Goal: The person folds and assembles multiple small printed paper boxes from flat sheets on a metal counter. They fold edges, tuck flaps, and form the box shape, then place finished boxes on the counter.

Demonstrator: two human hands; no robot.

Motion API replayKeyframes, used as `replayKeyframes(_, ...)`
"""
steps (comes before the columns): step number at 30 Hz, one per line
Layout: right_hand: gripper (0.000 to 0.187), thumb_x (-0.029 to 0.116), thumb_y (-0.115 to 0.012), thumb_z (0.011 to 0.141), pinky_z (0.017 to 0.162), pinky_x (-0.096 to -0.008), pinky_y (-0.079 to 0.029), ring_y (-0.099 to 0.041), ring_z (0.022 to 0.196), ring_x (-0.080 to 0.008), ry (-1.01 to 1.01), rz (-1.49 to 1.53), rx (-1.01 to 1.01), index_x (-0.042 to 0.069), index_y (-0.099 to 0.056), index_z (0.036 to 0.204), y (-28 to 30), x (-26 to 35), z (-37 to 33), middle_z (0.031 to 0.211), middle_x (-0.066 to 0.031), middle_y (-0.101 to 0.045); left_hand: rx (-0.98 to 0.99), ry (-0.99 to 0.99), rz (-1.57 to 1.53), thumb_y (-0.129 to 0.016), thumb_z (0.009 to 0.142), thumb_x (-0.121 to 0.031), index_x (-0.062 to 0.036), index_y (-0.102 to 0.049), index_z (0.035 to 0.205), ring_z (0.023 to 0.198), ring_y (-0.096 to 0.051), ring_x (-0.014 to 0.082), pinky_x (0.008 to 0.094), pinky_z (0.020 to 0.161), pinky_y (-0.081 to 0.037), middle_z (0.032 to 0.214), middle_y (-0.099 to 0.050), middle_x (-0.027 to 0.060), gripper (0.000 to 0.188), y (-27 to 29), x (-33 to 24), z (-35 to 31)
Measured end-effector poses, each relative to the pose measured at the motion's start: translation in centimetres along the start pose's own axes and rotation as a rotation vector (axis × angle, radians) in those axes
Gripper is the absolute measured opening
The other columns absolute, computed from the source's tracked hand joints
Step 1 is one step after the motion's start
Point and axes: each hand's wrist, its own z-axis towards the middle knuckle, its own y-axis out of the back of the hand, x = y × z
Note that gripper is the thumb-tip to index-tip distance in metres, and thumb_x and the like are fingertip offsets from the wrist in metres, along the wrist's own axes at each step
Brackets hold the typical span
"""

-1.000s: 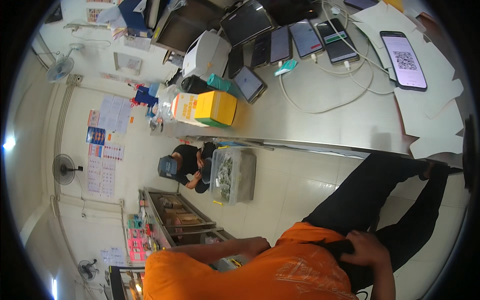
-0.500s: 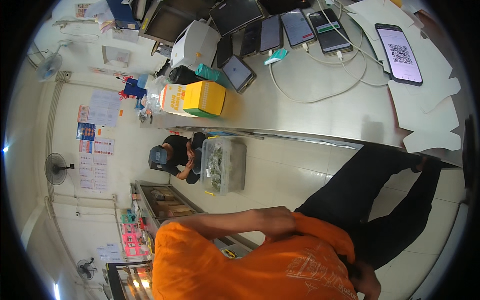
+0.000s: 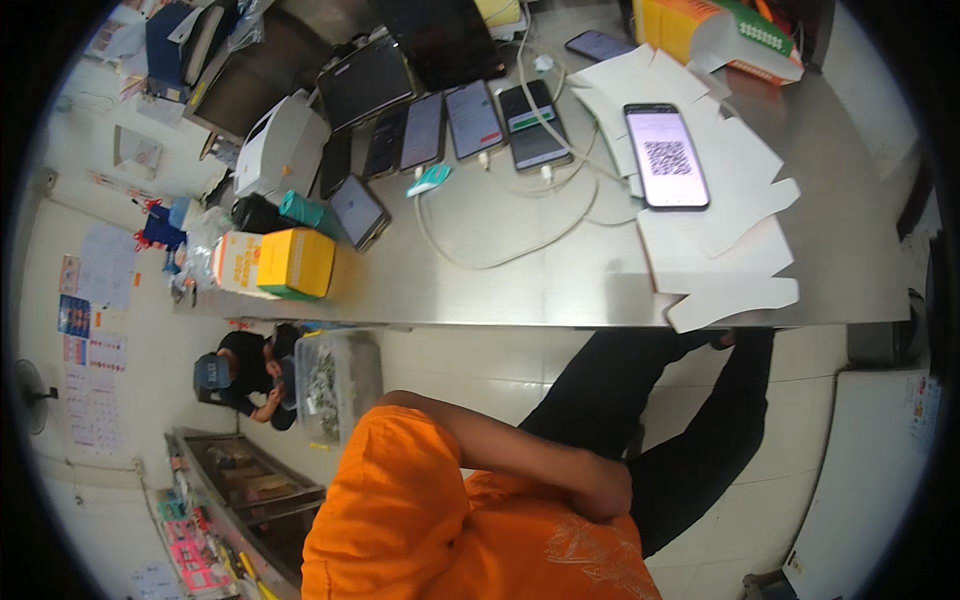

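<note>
My left hand (image 3: pixel 605 490) rests against my lap, at the hem of my orange shirt. Its back faces up, and the fingers are tucked out of sight. Nothing shows in it. My right hand is outside the picture. Across from my legs stands a metal table (image 3: pixel 560 300). A phone (image 3: pixel 667 185) showing a square code lies on flat white card cut-outs (image 3: pixel 720 265) near its right part. Left of it, several phones lie in a row, among them a lit phone (image 3: pixel 473 120) and a phone on a white cable (image 3: pixel 535 130). Another phone (image 3: pixel 358 212) lies apart.
A yellow box (image 3: pixel 297 265) and a white machine (image 3: pixel 282 150) stand at the table's left. Orange-and-green cartons (image 3: pixel 760 45) are at the far right. Below the left end, a person (image 3: pixel 245 370) in a cap sits beside a clear bin (image 3: pixel 365 375). A shelved cabinet (image 3: pixel 250 480) stands lower left.
My view has swung to the right, so the table items appear further left. My left hand has lowered from my waist to my lap. My right hand has left the picture.
</note>
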Motion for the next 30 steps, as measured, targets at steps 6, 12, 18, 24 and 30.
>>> replayKeyframes(6, 0.059, 0.030, -0.079, 0.092, 0.094, -0.0385, -0.053, -0.063, 0.113, -0.0276, -0.027, 0.036, -0.123, -0.001, -0.059, 0.138, 0.6, 1.4, -1.3, 0.127, -0.0171, -0.065, 0.092, -0.171, 0.029, -0.062, 0.095, -0.026, -0.0014, -0.079, 0.101, 0.099, -0.073, 0.0415, 0.0509, 0.084, -0.057, 0.102, -0.077, 0.0221, 0.031, -0.4, -1.7, 7.9)
replayKeyframes(12, 0.057, 0.028, -0.079, 0.090, 0.094, -0.0390, -0.054, -0.065, 0.112, -0.0289, -0.031, 0.079, -0.207, 0.000, -0.061, 0.137, 0.0, 1.9, -2.3, 0.125, -0.0176, -0.067, 0.229, -0.273, 0.090, -0.061, 0.092, -0.019, -0.0010, -0.080, 0.106, 0.102, -0.074, 0.0389, 0.0508, 0.082, -0.057, 0.108, -0.077, 0.0233, 0.029, -1.4, -3.5, 13.1)
replayKeyframes(18, 0.056, 0.026, -0.080, 0.088, 0.094, -0.0395, -0.055, -0.067, 0.111, -0.0301, -0.025, 0.106, -0.268, 0.001, -0.063, 0.135, -1.3, 1.8, -3.1, 0.123, -0.0182, -0.069, 0.181, -0.361, 0.014, -0.065, 0.095, -0.029, -0.0019, -0.079, 0.110, 0.105, -0.073, 0.0364, 0.0493, 0.084, -0.057, 0.110, -0.077, 0.0210, 0.034, -3.1, -2.5, 14.3)
replayKeyframes(24, 0.054, 0.024, -0.081, 0.087, 0.094, -0.0400, -0.056, -0.068, 0.110, -0.0314, -0.001, 0.112, -0.311, 0.002, -0.065, 0.134, -3.0, 1.3, -4.0, 0.121, -0.0187, -0.071, -0.045, 0.081, -0.262, -0.061, 0.097, -0.038, -0.0008, -0.076, 0.102, 0.094, -0.072, 0.0378, 0.0504, 0.082, -0.055, 0.102, -0.075, 0.0223, 0.040, 2.1, -3.9, -0.1)
replayKeyframes(30, 0.053, 0.022, -0.081, 0.085, 0.094, -0.0405, -0.057, -0.070, 0.110, -0.0326, 0.040, 0.120, -0.329, 0.003, -0.066, 0.132, -6.8, -0.5, -5.6, 0.119, -0.0192, -0.072, 0.038, 0.456, -0.371, -0.060, 0.095, -0.016, -0.0022, -0.072, 0.116, 0.101, -0.070, 0.0343, 0.0468, 0.087, -0.055, 0.110, -0.074, 0.0194, 0.028, -8.7, 1.6, -12.4)
